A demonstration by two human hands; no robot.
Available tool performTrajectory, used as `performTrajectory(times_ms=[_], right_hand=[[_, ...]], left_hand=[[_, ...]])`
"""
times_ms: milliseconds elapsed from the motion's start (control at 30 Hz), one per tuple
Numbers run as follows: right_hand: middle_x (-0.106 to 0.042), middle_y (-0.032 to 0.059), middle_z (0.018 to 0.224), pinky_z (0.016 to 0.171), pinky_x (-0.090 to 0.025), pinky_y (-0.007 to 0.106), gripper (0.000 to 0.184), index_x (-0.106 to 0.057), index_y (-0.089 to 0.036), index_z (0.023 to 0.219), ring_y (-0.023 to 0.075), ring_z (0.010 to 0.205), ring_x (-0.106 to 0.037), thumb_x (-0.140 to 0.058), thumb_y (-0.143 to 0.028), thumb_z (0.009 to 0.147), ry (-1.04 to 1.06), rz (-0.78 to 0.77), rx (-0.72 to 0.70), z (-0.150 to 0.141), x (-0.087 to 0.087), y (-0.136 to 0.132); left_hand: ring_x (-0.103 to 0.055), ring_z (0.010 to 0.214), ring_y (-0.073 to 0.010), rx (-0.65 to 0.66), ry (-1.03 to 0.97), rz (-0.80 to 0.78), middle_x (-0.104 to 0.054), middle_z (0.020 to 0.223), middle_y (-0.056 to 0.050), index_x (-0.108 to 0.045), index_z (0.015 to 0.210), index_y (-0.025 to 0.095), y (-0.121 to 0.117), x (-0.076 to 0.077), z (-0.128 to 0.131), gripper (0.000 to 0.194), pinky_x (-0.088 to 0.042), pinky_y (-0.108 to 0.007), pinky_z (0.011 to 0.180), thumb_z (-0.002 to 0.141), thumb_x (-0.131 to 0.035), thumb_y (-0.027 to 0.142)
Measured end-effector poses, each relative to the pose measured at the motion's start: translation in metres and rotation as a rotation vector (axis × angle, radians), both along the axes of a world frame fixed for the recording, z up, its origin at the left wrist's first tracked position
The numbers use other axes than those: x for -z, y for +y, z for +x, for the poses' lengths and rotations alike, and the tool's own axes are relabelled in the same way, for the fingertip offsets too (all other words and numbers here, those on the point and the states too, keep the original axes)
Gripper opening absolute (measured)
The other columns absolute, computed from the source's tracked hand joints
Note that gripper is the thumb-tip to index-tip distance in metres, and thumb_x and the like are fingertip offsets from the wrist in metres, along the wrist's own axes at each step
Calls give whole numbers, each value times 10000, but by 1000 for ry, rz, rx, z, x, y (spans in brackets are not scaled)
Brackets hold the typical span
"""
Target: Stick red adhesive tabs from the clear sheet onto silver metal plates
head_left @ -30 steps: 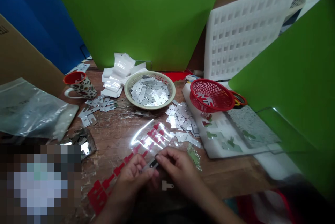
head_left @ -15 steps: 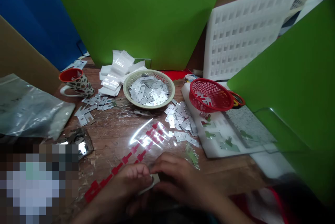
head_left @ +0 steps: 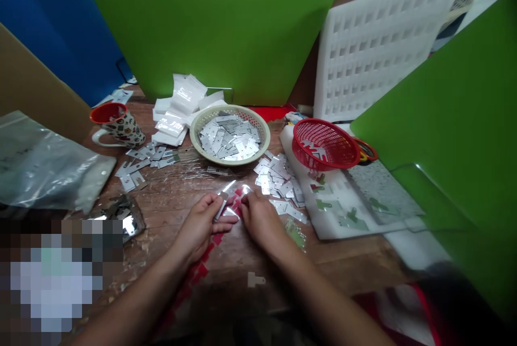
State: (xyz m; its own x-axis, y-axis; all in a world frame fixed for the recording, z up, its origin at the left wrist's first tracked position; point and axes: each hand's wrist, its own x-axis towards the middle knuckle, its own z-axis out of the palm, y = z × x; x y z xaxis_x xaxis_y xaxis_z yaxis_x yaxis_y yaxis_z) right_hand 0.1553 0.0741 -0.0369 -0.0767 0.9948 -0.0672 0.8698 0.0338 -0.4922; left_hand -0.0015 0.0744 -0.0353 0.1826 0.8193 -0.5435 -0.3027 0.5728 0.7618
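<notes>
A small flat metal plate (head_left: 221,208) is pinched between the thumb and fingers of my left hand (head_left: 202,225). My right hand (head_left: 260,219) is closed with bent fingertips at the far end of a clear sheet bearing red T-shaped film pieces (head_left: 197,276); what those fingertips hold is hidden. Between both hands the sheet curls and shines. Nearer to me, a pale T-shaped plate (head_left: 256,280) lies on the wooden table. Loose metal plates (head_left: 278,176) are piled beyond my right hand, with small green-tinted pieces (head_left: 296,234) beside its wrist.
A cream basket (head_left: 194,149) full of metal plates stands ahead. A red basket (head_left: 329,144) rests on a white foam slab (head_left: 323,227) at right. To the left are a patterned mug (head_left: 125,130), more plates (head_left: 149,161) and a plastic bag (head_left: 48,163). Green panels (head_left: 214,22) rise behind.
Both hands have moved forward, away from my body, and apart, onto the sheet with red pieces. The pale T-shaped plate now shows on the table near me.
</notes>
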Motion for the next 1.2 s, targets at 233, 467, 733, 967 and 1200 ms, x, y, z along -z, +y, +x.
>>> performTrajectory(times_ms=[233, 467, 733, 967, 1200], right_hand=[[-604, 179, 1050, 692, -446, 335, 211, -596, -104, 1042, 245, 829, -620, -469, -194, 900, -130, -47, 71, -15, 4, 6], [-611, 167, 1049, 736, -436, 333, 211, -577, -102, 1053, 241, 860, -614, -450, -175, 900, -141, -49, 86, -13, 5, 9], [-607, 165, 1033, 737, -442, 330, 197, -572, -111, 1034, 234, 838, -603, -435, -162, 901, -143, -34, 71, -14, 9, 9], [-582, 148, 1034, 743, -452, 326, 176, -549, -129, 1023, 230, 864, -581, -421, -156, 904, -110, 4, 63, -15, 8, 2], [-554, 132, 1123, 790, -456, 316, 270, -540, -141, 1163, 218, 922, -581, -402, -164, 932, -120, 100, 60, -16, 12, -7]], left_hand=[[-716, 755, -165, -24, -10, 27, -668, 943, -33, -476, 797, 184, -3, 12, 2, 253, -561, -218, 615, 806, -668, 349], [-714, 770, -168, -15, -18, 37, -646, 828, -11, -490, 802, 182, -3, 13, 1, 276, -561, -218, 642, 788, -687, 375], [-711, 756, -164, -16, -26, 31, -624, 873, -10, -470, 802, 187, -4, 14, 0, 265, -568, -239, 647, 805, -667, 364], [-713, 797, -171, -15, -35, 41, -640, 969, -31, -483, 811, 188, -5, 16, -1, 259, -570, -254, 676, 802, -670, 367], [-713, 799, -170, -7, -60, 47, -655, 1082, -69, -497, 817, 183, -4, 16, -2, 290, -564, -250, 675, 777, -695, 391]])
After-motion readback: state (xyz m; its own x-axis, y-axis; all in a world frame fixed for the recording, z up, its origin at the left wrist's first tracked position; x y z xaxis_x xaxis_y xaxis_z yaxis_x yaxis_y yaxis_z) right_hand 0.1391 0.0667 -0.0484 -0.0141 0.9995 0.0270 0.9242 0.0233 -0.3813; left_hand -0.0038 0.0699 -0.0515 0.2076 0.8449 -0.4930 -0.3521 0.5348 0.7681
